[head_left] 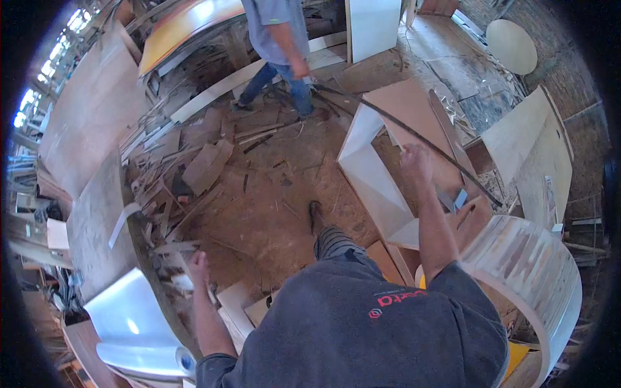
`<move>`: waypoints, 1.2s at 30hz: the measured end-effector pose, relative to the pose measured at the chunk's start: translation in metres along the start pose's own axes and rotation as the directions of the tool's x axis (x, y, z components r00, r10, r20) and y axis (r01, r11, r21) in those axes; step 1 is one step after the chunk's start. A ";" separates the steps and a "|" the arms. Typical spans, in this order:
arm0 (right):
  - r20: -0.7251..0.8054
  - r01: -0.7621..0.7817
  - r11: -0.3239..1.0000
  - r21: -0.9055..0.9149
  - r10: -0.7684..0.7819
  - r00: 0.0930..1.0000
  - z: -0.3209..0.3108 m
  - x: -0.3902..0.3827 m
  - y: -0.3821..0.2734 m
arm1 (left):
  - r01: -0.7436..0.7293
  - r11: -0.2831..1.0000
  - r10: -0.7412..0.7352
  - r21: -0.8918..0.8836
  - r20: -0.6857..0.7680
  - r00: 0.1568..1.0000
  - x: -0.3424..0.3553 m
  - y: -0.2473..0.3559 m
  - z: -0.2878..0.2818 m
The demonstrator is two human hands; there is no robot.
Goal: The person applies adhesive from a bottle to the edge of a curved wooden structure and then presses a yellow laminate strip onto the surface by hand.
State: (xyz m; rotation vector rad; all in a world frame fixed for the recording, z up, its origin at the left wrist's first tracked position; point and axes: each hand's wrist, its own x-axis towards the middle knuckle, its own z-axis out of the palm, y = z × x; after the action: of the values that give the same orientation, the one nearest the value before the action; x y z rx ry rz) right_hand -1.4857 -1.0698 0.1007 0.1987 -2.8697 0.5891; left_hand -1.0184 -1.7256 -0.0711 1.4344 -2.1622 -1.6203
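Head view: right hand (416,160) fingers clamped on black strip (446,157) above scrap-strewn workshop floor (272,213); left hand (197,264) fisted.

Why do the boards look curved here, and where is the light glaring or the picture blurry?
In the head view the fisheye lens bends straight edges near the rim, as on the large pale plywood sheet; daylight blows out the windows at upper left and glares off the glossy white curved panel; the person's raised right hand is slightly smeared; the corners are black.
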 end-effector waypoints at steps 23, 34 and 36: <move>0.627 -0.123 0.987 -0.104 0.162 0.762 0.021 0.265 -0.140 | -0.294 0.512 -0.194 0.807 0.442 0.876 0.303 0.170 0.106; 0.218 0.486 0.839 0.244 -0.536 0.816 0.199 0.440 -0.385 | -0.976 0.206 0.945 -0.065 0.271 0.182 0.397 0.709 0.292; 0.220 0.392 0.790 0.472 -0.536 0.815 0.201 0.458 -0.359 | -0.932 0.347 0.893 -0.107 0.342 0.293 0.415 0.720 0.315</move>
State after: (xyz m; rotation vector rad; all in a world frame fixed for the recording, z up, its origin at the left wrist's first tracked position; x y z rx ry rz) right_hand -1.9035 -1.5185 0.1580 1.1618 -2.7812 1.1256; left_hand -1.8694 -1.7949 0.1762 -0.3254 -2.4509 -1.2475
